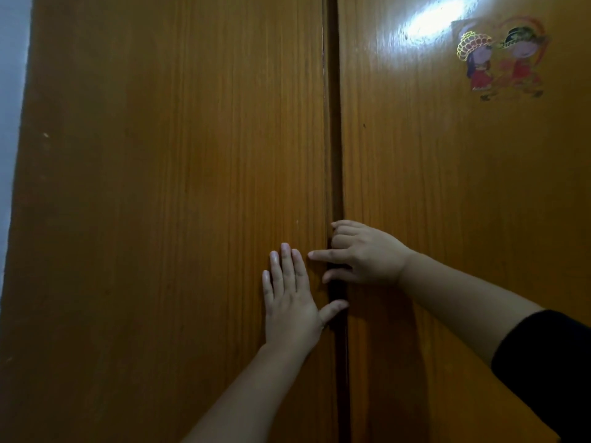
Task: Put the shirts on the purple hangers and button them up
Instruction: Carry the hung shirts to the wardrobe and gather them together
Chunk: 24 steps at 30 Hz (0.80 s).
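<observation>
Pressing flat on left wardrobe door (166,203): left hand (292,302), fingers straight, together. Right hand (361,254) fingers curled into gap at right door (447,187) edge, gripping it.

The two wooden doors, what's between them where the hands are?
In the head view, a narrow dark gap separates the left door from the right door; the right hand curls fingers into it.

Home bedroom; wooden wardrobe doors (179,187), cartoon couple sticker (502,59)
</observation>
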Available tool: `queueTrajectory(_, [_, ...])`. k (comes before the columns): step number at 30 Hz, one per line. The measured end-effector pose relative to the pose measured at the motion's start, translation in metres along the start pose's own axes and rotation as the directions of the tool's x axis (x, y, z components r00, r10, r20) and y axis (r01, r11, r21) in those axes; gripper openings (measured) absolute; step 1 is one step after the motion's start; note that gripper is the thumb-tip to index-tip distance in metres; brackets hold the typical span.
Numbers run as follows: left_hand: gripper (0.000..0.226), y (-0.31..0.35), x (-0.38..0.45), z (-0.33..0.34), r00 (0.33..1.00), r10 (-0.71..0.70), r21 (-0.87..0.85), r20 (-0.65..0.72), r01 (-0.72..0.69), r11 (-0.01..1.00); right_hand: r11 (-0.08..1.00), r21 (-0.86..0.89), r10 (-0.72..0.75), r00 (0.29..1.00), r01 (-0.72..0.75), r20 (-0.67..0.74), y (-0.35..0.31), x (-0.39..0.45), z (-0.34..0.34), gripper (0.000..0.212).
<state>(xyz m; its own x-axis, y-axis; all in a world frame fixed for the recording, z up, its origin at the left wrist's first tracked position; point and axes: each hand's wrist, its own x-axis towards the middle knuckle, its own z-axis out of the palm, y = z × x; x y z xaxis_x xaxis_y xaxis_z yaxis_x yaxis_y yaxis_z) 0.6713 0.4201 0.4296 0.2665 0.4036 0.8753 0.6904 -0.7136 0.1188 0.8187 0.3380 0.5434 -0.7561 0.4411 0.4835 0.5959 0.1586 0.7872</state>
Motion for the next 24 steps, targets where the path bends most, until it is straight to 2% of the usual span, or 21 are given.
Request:
queueTrajectory(6, [0.108, -0.004, 0.001, 0.004, 0.998, 0.035, 0.012, -0.053, -0.034, 0.999, 0.998, -0.035, -0.053, 0.999, 0.053, -0.008, 0.003, 0.002, -0.001, 0.049])
queueTrajectory(16, [0.109, -0.003, 0.001, 0.004, 0.998, 0.018, 0.041, -0.052, -0.016, 0.999, 0.989, -0.056, -0.141, 0.990, 0.139, -0.028, 0.009, 0.006, -0.002, 0.049])
queueTrajectory(24, [0.116, -0.003, 0.001, -0.004, 0.999, 0.022, 0.020, 0.049, -0.023, 1.000, 0.985, -0.087, -0.151, 0.988, 0.151, -0.001, 0.005, 0.010, -0.006, 0.046])
